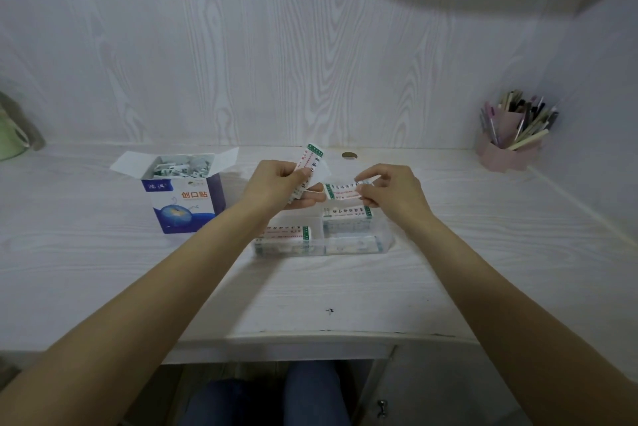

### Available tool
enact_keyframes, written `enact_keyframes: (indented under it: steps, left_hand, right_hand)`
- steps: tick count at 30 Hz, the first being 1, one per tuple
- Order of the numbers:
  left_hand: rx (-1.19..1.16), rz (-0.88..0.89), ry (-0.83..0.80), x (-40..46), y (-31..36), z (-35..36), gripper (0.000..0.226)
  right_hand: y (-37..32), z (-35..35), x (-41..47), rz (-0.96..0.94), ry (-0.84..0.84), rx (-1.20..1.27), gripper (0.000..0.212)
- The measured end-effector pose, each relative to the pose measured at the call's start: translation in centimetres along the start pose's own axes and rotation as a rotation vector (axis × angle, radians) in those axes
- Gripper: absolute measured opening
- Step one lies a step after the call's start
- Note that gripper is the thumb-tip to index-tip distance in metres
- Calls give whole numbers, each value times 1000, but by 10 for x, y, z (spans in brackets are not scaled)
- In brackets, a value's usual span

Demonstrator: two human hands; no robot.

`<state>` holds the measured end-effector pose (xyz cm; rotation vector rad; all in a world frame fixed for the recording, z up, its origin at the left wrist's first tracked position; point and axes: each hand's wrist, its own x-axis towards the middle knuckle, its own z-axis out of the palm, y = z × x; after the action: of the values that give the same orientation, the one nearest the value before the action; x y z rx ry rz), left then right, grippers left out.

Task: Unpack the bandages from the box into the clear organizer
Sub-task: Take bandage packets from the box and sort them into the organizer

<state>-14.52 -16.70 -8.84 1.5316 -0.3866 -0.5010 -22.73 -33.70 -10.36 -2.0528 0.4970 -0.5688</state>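
Note:
The open blue and white bandage box point(186, 199) stands on the desk at the left, with several wrapped bandages inside. The clear organizer point(385, 242) lies in the middle of the desk and holds stacks of bandages in its compartments. Above its far side, my left hand point(276, 187) grips a small bunch of bandages point(312, 158) that stick upward. My right hand point(393, 189) pinches one bandage point(340, 190) held level over the organizer. The two hands are close together.
A pink pen holder point(507, 149) full of pens stands at the back right. A green cup point(12, 141) is at the far left edge. A round cable hole point(349, 155) lies behind the hands. A wall panel closes the desk's back.

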Motion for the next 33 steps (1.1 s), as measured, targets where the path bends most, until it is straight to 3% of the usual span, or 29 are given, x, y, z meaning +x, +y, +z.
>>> enact_keyframes:
  steps: [6,13,15,18,20,24,33]
  left_hand:
    - [-17,11,3,2,-1,-2,18]
    - [7,33,-25,0,0,-1,10]
    - [41,45,-22,0,0,-1,8]
    - [79,55,-55,-2,1,0,12]
    - [107,52,-111,-4,2,3,18]
    - [67,61,-181,-8,0,9,13]
    - [40,58,-100,-10,0,5,9]
  right_hand:
    - [7,9,-3,-122,-32,-406,7]
    - [-2,16,-2,-95,-111,-612,12]
    - [-5,14,-1,-118,-90,-530,13]
    - [-17,7,-3,-69,-153,59,15]
    - [-23,5,-5,-86,-175,221,15]
    - [-20,7,-3,-90,-53,239,8]
    - [-10,5,-3,-76,-2,179,10]
